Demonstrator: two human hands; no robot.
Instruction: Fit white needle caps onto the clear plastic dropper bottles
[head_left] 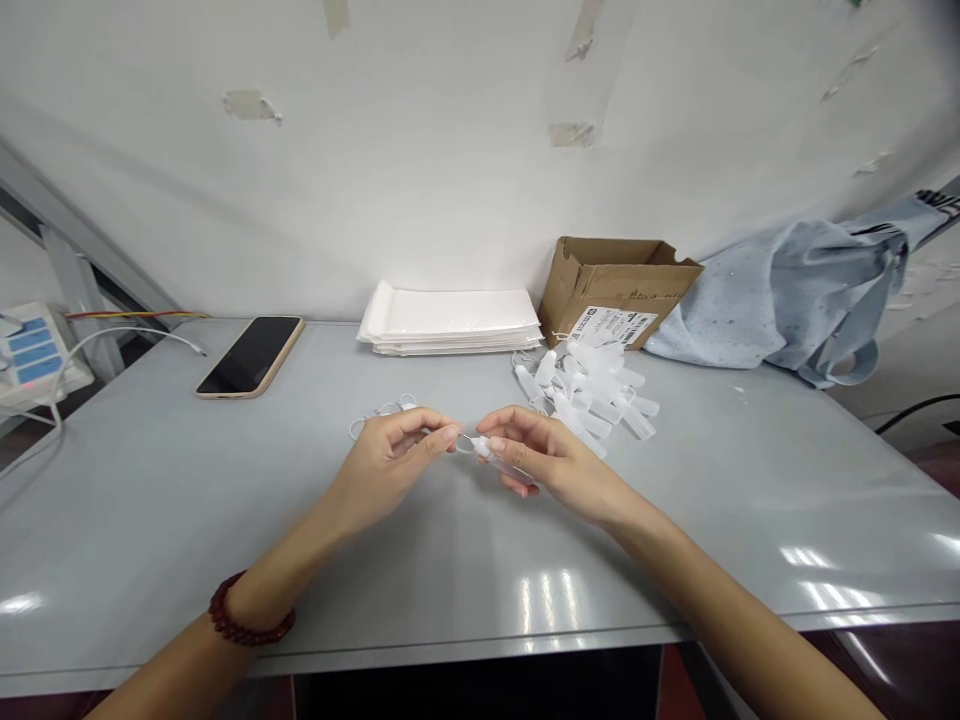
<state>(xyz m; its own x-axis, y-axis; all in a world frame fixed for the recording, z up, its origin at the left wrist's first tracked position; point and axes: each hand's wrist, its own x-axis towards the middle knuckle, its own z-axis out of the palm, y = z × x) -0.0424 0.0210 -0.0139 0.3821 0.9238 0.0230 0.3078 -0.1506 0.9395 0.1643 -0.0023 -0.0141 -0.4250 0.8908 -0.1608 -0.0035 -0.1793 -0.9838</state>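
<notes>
In my right hand [536, 455] is a small translucent white plastic tube [508, 467], gripped between thumb and fingers with its narrow tip pointing left. My left hand [405, 450] pinches a thin strand [466, 437] that runs to that tip; a pale loop hangs just below it. Both hands are just above the table, close together. Behind the left hand, several thin white loops [382, 408] lie partly hidden by the fingers. Beyond the right hand is a heap of similar white plastic pieces [600, 385], some with thin loops.
A stack of white flat packets [450, 318] lies against the wall beside an open cardboard box [619, 285]. A phone [251, 357] is on the left of the grey table [187, 480], near a white cable [142, 330] and a power strip [37, 355]. A light-blue cloth bag [772, 290] occupies the right corner.
</notes>
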